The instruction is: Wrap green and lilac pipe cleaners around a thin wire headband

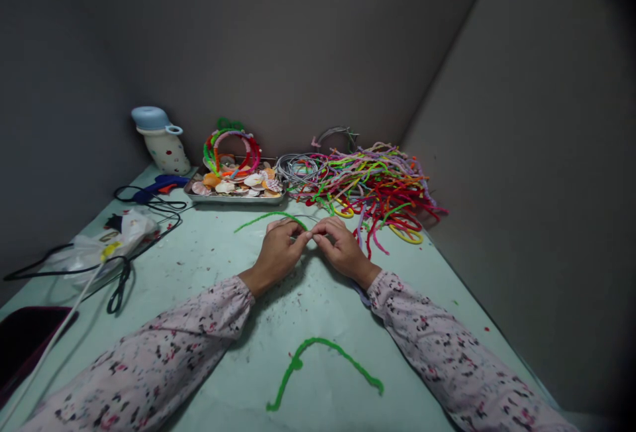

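Note:
My left hand is closed in a pinch above the table. A fuzzy green pipe cleaner runs out from its fingers to the left. Fingertip to fingertip with it, my right hand is closed too. Behind the fingers a thin grey wire arcs from one hand to the other; the pinched spot itself is hidden. Nearer to me lies another green pipe cleaner, bent into an arch with a small lump on its left side.
A metal tray of shells bears colourful wrapped rings. Coiled grey wire and a heap of pipe cleaners lie to its right. At left are a bottle, a blue glue gun, black cables and a plastic bag.

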Motion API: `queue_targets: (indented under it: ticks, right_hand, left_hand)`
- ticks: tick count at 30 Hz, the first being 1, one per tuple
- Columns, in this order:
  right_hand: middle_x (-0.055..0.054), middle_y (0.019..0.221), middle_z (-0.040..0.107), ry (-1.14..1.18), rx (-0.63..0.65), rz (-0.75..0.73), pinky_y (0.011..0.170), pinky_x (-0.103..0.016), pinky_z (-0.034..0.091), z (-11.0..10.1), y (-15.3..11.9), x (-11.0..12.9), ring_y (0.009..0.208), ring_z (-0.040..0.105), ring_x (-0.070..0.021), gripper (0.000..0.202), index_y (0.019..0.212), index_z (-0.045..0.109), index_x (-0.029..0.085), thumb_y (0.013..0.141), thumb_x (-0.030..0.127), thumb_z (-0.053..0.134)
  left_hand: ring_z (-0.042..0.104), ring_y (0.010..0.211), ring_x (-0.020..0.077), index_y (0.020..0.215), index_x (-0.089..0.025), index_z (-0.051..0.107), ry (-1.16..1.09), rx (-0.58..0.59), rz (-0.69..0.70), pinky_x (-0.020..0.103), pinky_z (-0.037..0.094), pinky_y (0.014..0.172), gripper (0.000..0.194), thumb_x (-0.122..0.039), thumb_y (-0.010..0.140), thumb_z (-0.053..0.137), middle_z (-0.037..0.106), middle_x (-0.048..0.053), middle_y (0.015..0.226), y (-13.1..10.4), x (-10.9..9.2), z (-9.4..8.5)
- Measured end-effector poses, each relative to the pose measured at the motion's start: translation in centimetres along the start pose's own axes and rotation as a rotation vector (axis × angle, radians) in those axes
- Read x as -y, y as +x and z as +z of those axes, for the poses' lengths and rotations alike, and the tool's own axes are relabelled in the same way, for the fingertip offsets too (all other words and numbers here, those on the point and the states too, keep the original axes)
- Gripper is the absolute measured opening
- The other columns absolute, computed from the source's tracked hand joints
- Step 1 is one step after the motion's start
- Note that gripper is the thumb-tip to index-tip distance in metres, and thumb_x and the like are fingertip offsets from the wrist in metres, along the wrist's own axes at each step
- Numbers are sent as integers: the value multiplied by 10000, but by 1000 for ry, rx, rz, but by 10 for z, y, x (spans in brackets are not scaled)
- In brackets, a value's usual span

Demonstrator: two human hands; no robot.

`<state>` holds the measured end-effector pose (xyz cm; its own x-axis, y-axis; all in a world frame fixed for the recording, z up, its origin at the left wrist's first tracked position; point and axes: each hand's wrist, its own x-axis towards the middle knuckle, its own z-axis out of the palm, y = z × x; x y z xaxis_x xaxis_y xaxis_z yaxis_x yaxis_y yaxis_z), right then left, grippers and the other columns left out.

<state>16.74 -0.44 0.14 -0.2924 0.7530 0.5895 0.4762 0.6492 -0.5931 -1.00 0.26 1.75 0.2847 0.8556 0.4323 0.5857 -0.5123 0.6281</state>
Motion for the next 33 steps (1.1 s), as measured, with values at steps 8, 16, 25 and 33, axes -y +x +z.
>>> queue_targets:
  ticks: [8, 16, 25, 33]
  right_hand:
    - [-42, 892, 645, -14, 22, 10, 861, -392, 407, 0, 1, -1, 902, 555, -210, 87, 951, 646, 220, 913, 235, 569]
    - [-38, 877, 638, -22, 19, 0, 854, -379, 410, 1, 0, -2, 895, 557, -204, 67, 919, 638, 209, 912, 218, 571]
    - [-54, 891, 632, -35, 17, -59, 857, -395, 426, 2, 1, -2, 913, 550, -214, 68, 927, 629, 209, 907, 207, 564]
    - [-54, 886, 636, -44, 16, -71, 862, -392, 427, 1, 1, -1, 906, 553, -212, 66, 928, 629, 204, 902, 199, 569]
  left_hand:
    - [595, 760, 177, 741, -173, 641, 14, -8, -17, 352, 422, 845, 232, -352, 870, 569, 657, 20, 743, 0, 2, 1]
    - [593, 781, 179, 745, -177, 636, 15, 8, -11, 353, 405, 871, 255, -356, 891, 527, 649, 21, 746, 0, 2, 1]
    - [564, 723, 163, 690, -178, 578, 46, 33, -67, 402, 354, 920, 260, -336, 886, 511, 598, -10, 687, 0, -5, -2]
    - [557, 720, 162, 685, -179, 552, 69, 33, -72, 423, 336, 949, 258, -325, 892, 505, 584, -16, 684, 0, -7, -1]
